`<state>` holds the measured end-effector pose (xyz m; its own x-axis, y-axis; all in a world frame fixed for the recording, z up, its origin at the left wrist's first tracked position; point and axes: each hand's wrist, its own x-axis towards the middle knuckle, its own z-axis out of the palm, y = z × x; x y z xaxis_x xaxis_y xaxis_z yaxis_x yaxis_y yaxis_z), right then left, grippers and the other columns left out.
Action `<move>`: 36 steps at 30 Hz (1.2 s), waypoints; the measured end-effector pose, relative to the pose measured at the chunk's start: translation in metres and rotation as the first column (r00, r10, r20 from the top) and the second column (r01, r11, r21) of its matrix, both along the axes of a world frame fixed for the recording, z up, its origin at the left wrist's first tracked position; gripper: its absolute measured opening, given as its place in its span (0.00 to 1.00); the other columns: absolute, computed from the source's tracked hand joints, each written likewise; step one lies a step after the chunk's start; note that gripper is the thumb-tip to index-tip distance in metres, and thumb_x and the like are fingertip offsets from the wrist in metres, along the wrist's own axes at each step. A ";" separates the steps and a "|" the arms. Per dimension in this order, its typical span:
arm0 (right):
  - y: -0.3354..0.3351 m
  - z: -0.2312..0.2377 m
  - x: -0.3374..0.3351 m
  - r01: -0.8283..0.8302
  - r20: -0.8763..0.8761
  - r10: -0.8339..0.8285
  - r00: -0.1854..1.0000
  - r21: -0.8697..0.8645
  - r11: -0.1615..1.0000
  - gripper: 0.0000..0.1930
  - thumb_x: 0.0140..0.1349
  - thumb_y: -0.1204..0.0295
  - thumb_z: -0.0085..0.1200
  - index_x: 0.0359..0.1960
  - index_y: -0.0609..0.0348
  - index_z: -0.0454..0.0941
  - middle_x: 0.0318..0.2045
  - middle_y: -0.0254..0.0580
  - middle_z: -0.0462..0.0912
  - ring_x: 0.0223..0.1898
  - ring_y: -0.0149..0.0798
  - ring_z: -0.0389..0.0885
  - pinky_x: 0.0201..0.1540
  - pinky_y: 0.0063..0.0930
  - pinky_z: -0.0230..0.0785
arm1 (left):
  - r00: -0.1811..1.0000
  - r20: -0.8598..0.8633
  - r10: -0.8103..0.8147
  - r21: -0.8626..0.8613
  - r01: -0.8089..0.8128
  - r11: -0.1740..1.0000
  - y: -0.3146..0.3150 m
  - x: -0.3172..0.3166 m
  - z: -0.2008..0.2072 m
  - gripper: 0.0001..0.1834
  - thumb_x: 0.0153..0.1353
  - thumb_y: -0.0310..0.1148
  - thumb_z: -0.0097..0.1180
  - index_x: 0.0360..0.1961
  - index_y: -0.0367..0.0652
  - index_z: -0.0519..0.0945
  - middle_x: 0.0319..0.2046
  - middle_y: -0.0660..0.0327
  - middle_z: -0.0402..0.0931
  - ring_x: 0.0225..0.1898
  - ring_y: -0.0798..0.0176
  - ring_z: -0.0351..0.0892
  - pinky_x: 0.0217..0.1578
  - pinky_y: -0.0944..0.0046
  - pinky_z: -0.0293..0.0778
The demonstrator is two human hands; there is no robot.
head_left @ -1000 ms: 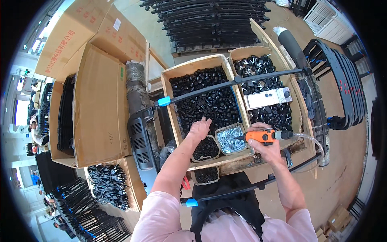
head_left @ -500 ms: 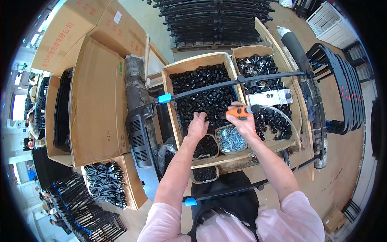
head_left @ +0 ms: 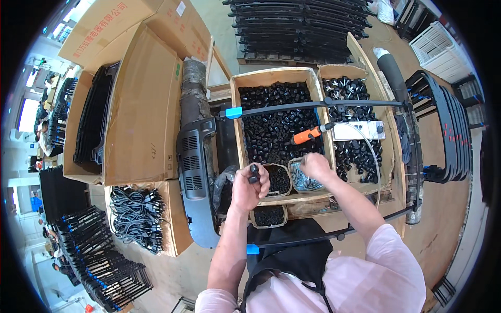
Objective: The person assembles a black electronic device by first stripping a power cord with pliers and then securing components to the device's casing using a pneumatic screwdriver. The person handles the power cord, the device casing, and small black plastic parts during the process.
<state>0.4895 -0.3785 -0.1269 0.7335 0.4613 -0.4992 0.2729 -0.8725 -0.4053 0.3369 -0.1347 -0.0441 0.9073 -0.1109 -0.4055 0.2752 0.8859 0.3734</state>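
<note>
My left hand (head_left: 247, 189) is turned palm up, its fingers curled around small black plastic caps (head_left: 254, 173). I cannot tell how many it holds. Over the tub of silver screws (head_left: 303, 182) is my right hand (head_left: 315, 168), its fingers drawn together at the screws. Whatever it pinches, if anything, is hidden. An orange power screwdriver (head_left: 306, 136) with a pale hose lies on the black caps in the wooden bin (head_left: 237, 136), just beyond my right hand. Beside the screws sits a tub of tiny black parts (head_left: 276, 180).
A black frame bar (head_left: 271, 110) crosses above the bins, joined to a grey vented housing (head_left: 192, 167) at left. The right bin holds black knobs (head_left: 355, 154) and a white block (head_left: 357, 130). Cartons (head_left: 141, 109) and bundled cables (head_left: 136, 219) stand at left.
My right hand has let go of the orange screwdriver and moved down to the screws. The left hand has come back from the bin with black caps and turned palm up.
</note>
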 end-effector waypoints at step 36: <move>0.102 0.077 -0.153 0.709 -0.800 0.103 0.591 0.577 0.405 0.08 0.73 0.66 0.62 0.45 0.56 0.81 0.38 0.36 0.86 0.39 0.29 0.83 0.43 0.26 0.75 | 0.984 -0.173 -0.035 0.416 0.105 0.903 0.017 -0.158 0.020 0.13 0.80 0.37 0.53 0.59 0.43 0.77 0.39 0.65 0.82 0.29 0.76 0.74 0.25 0.74 0.68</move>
<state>0.3368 -0.2762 -0.0495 0.5691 0.7164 -0.4037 -0.6132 0.0426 -0.7888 0.1788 -0.1177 -0.0242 0.8241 0.0419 -0.5649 0.4165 0.6310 0.6545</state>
